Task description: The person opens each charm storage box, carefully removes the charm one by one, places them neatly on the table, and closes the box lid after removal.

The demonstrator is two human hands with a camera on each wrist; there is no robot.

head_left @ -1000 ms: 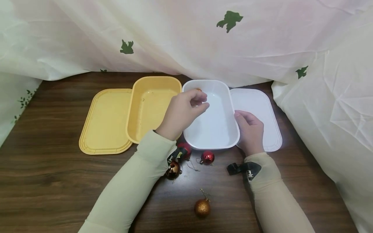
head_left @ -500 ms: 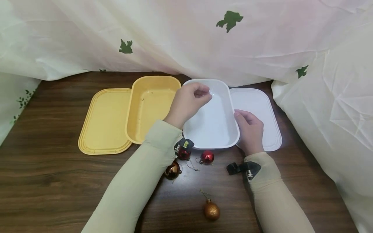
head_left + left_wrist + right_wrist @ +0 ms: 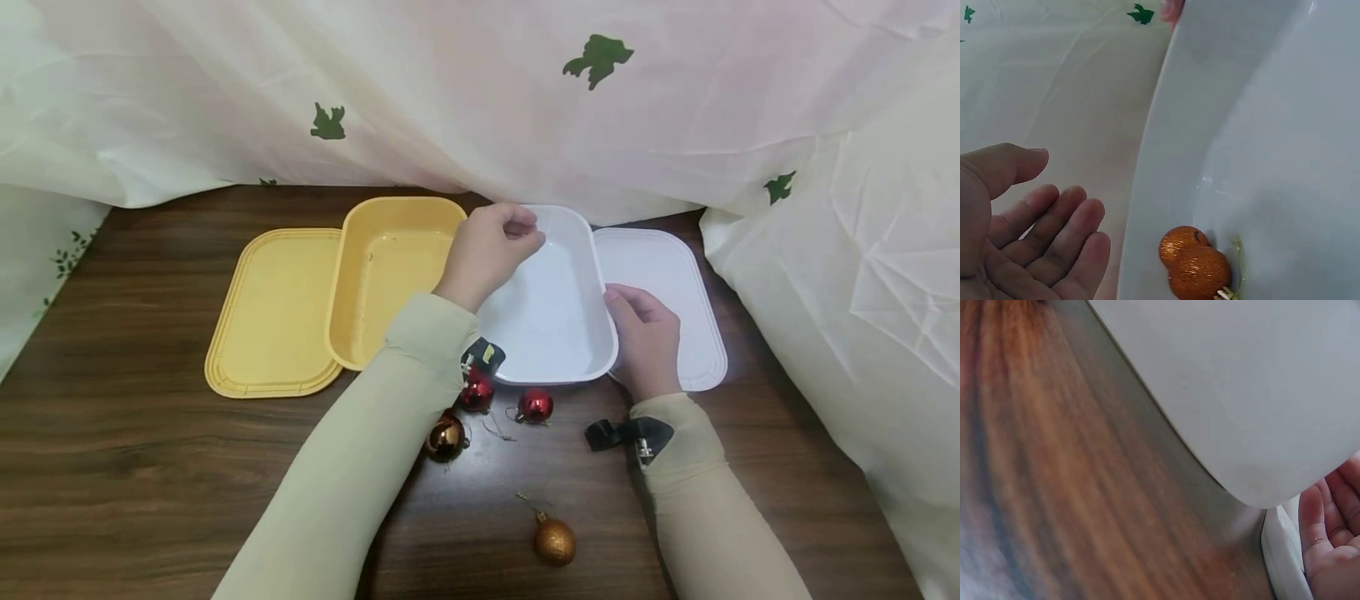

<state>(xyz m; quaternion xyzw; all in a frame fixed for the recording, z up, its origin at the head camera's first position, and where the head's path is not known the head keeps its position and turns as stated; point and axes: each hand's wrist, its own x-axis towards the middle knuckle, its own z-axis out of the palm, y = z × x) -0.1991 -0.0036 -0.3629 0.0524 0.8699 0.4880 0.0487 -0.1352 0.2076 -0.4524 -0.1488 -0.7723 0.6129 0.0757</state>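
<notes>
My left hand (image 3: 487,254) hovers over the left rim of the white plastic box (image 3: 543,308), fingers loosely bent and nothing between them. In the left wrist view, two glittery orange Christmas baubles (image 3: 1199,272) lie inside the box beside its wall; the left hand hides them in the head view. My right hand (image 3: 648,342) holds the box's right rim with thumb and fingertips from outside. In the right wrist view, the box partly covers that hand's fingers (image 3: 1313,509). Two red baubles (image 3: 536,405) and a shiny brown bauble (image 3: 446,437) sit before the box.
A glittery gold bauble (image 3: 555,542) lies nearer the front. Left of the white box stands a yellow box (image 3: 382,308), its yellow lid (image 3: 273,321) beyond it. A white lid (image 3: 693,308) lies to the right. Patterned cloth (image 3: 450,92) hangs behind the wooden table (image 3: 135,400).
My left hand has drawn slightly away toward the back of the white box. The gold bauble has rolled to the right. My right hand stays at the rim.
</notes>
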